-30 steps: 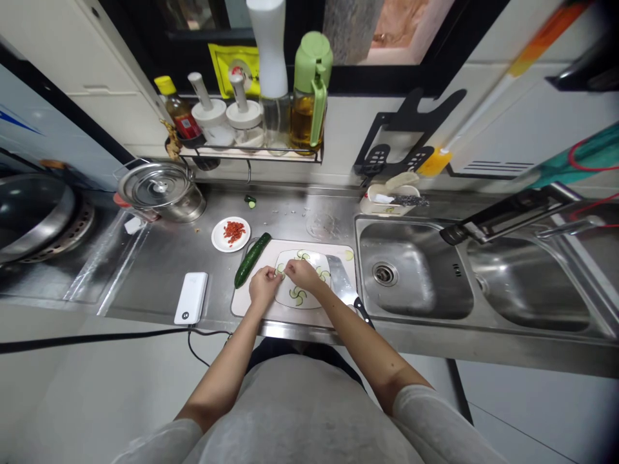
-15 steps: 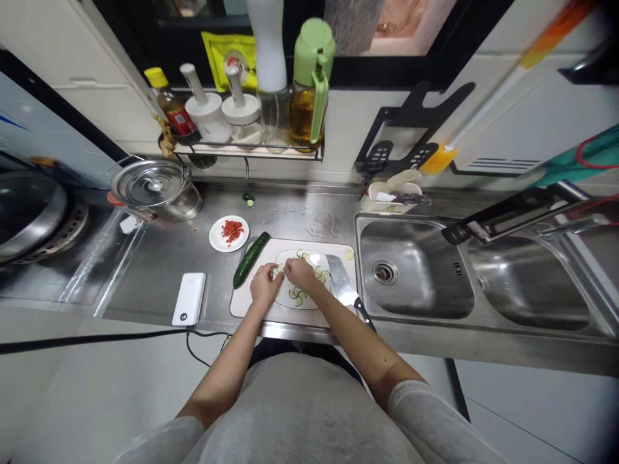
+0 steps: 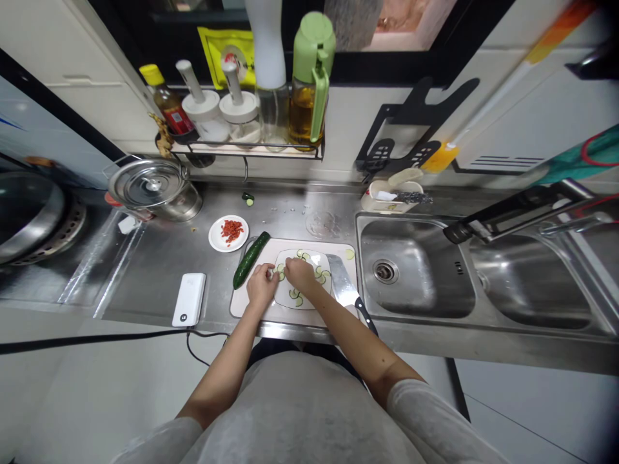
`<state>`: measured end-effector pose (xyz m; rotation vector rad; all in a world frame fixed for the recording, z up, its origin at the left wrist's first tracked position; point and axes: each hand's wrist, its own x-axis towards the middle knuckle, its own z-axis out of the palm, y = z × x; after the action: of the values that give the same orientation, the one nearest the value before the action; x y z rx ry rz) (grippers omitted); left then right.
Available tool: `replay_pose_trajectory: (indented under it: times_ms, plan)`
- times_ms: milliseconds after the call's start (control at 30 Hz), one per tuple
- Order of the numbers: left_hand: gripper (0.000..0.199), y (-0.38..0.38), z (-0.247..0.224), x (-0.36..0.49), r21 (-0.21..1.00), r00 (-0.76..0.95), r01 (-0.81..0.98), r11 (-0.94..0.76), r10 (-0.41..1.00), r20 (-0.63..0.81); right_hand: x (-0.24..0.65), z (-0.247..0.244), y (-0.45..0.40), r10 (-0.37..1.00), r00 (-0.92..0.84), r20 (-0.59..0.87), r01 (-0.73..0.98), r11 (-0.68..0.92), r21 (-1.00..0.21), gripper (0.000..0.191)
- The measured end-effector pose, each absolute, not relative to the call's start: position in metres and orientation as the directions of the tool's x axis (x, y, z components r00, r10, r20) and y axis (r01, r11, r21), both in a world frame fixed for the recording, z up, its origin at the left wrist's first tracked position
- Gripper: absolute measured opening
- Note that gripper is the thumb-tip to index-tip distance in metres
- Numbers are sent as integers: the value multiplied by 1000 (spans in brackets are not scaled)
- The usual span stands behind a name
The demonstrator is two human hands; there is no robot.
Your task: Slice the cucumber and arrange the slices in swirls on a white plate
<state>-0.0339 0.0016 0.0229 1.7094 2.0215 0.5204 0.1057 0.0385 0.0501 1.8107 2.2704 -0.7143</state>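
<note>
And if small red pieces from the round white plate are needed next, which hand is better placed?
Probably the left hand: it is nearer the round white plate of small red pieces, though the long dark-green cucumber lies between. The right hand is farther, over the squarish white plate.

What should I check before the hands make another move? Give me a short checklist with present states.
1. Square plate resting on the cutting board: ok.
2. Cucumber slices on that plate: ok, several lie in curved clusters.
3. Left hand grip on a slice: cannot tell; its fingertips are at the plate's left side.
4. Right hand grip: cannot tell; the hand hides what is beneath its fingers.
5. Knife well clear of the right forearm: not ok, I'd judge; it lies bare, close by.
6. Round plate of red pieces apart from both hands: ok.
</note>
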Motion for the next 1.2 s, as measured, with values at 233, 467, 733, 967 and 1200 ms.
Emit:
replay_pose_trajectory:
  times_ms: [233, 467, 733, 967, 1200]
  plan:
    - [18, 1, 25, -33, 541, -133, 827, 151, 989, -72, 107, 53, 40, 879, -253, -404, 951, 150, -271, 26]
    - [18, 1, 25, -33, 529, -142, 835, 154, 988, -64, 104, 53, 48, 886, -238, -399, 946, 118, -301, 28]
    - [18, 0, 23, -33, 516, -129, 844, 147, 989, -71, 103, 48, 55, 881, -223, -418, 954, 108, -281, 35]
    - [18, 1, 23, -31, 512, -129, 846, 149, 989, -74, 107, 50, 54, 887, -223, -405, 956, 118, -267, 31]
    - [17, 1, 23, -30, 521, -130, 840, 152, 988, -79, 113, 40, 34, 910, -193, -366, 958, 94, -270, 23]
